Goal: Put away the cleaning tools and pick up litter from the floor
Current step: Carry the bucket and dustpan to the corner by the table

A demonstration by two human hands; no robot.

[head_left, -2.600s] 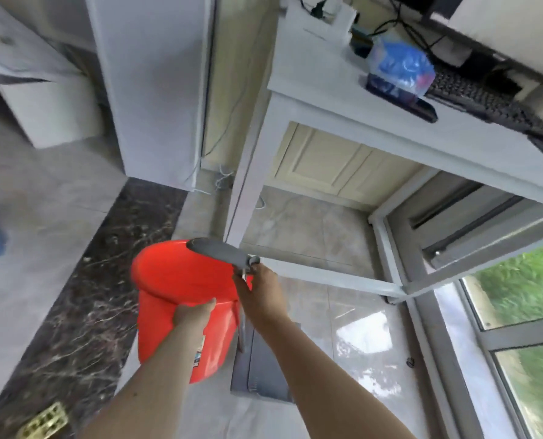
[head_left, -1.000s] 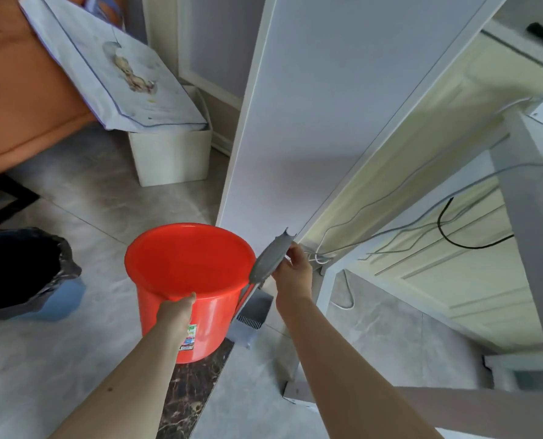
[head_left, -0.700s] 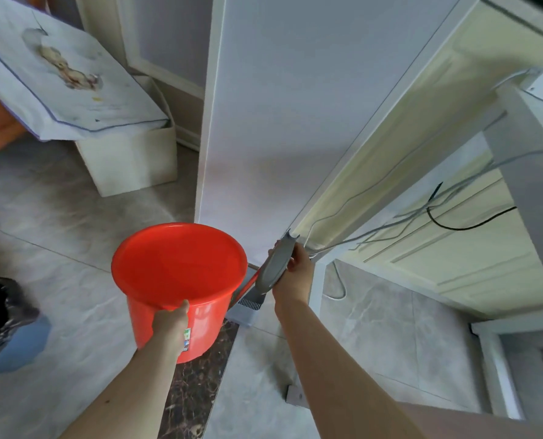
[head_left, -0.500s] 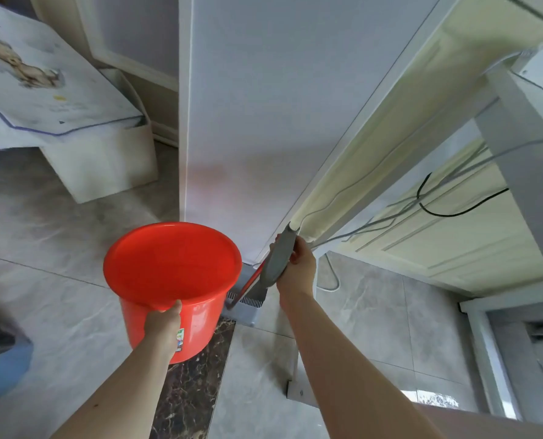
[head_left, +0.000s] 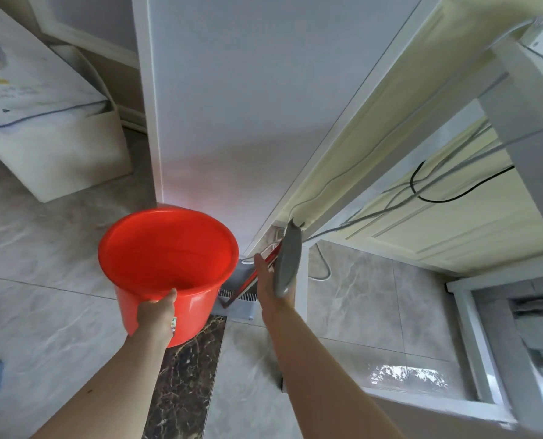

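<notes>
My left hand (head_left: 156, 310) grips the near rim of an empty red bucket (head_left: 169, 258) and holds it above the floor. My right hand (head_left: 268, 286) has its fingers stretched out flat beside the grey handle (head_left: 288, 258) of a dustpan set. The handle lies against the hand but no finger wraps around it. Its tip leans into the corner where the white panel (head_left: 232, 106) meets the cream wall. A red shaft (head_left: 257, 274) runs down from the handle to the grey dustpan base (head_left: 237, 301) on the floor behind the bucket.
A white box (head_left: 61, 160) with a printed bag on it stands at the left. Loose cables (head_left: 422, 191) hang under a white desk leg (head_left: 526, 115) at the right. A dark marble floor strip (head_left: 184, 369) runs below the bucket. A window frame (head_left: 476, 359) sits at lower right.
The view has turned from the desk to the white panel. My right hand carried the dustpan handle to the corner and its fingers have opened from their grip. The bucket stays in my left hand.
</notes>
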